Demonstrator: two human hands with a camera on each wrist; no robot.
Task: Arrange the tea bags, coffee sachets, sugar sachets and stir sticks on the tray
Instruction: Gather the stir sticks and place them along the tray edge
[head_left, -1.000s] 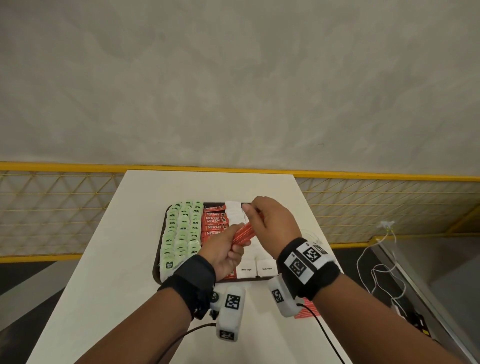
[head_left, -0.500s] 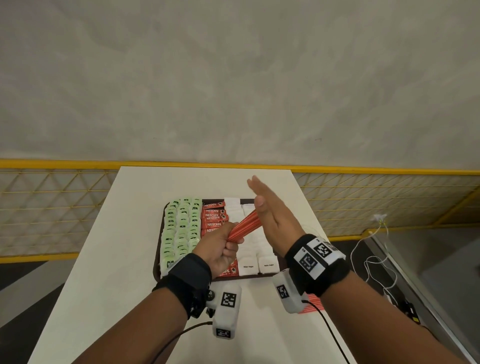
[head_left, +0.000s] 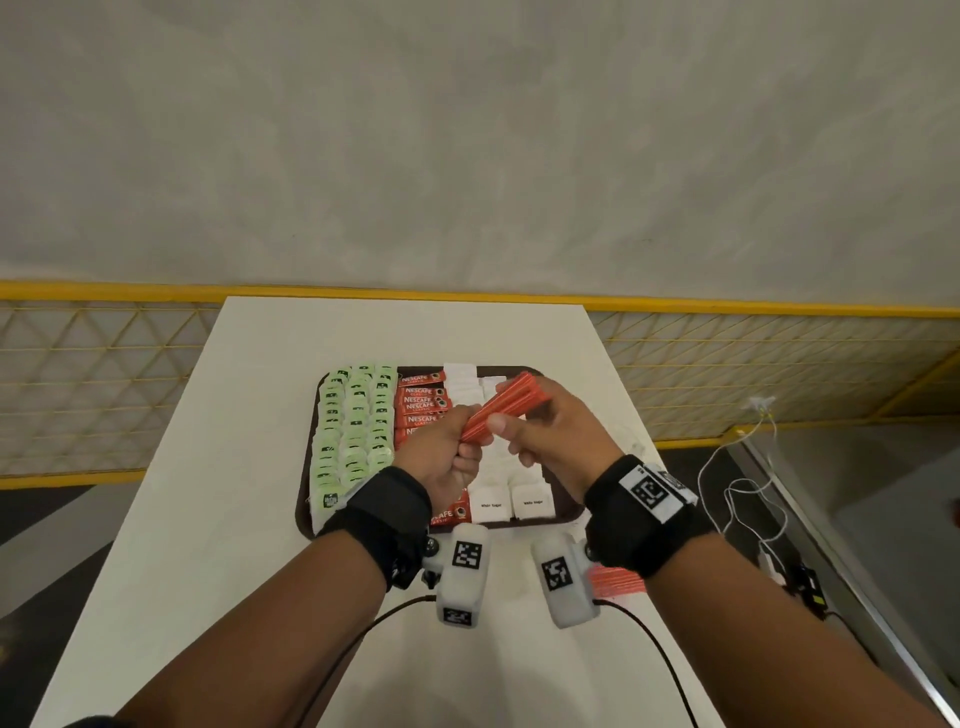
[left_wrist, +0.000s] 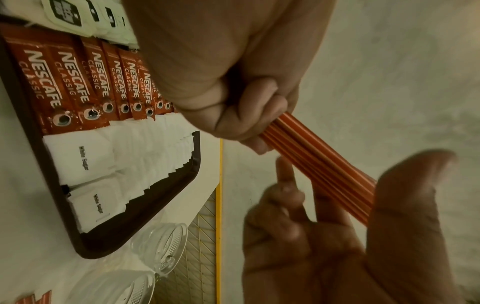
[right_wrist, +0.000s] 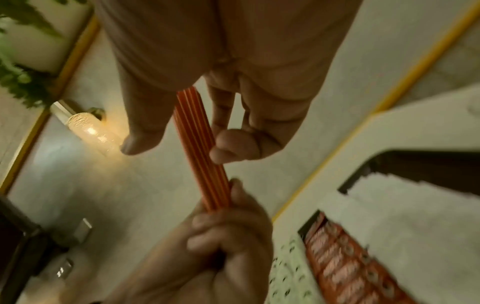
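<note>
A bundle of orange stir sticks (head_left: 506, 408) is held slanted above the brown tray (head_left: 304, 512). My left hand (head_left: 447, 457) grips its lower end in a fist. My right hand (head_left: 550, 431) holds the upper end between thumb and curled fingers. On the tray lie green tea bags (head_left: 353, 431) at the left, red coffee sachets (head_left: 421, 402) in the middle and white sugar sachets (head_left: 491, 504) at the right. The left wrist view shows the stir sticks (left_wrist: 311, 156) running from the left hand (left_wrist: 233, 82) into the right hand (left_wrist: 363, 236). The right wrist view shows the stir sticks (right_wrist: 200, 148) between its thumb and fingers.
More orange stir sticks (head_left: 615, 581) lie on the white table (head_left: 208, 519) near its right edge, partly under my right wrist. Clear plastic lids (left_wrist: 161, 246) sit on the table beside the tray's right side. A yellow mesh railing (head_left: 104, 389) runs behind the table.
The right hand was flat against the tips of the sticks half a second ago; now it has turned and curled round the bundle's upper end. The left hand keeps its grip.
</note>
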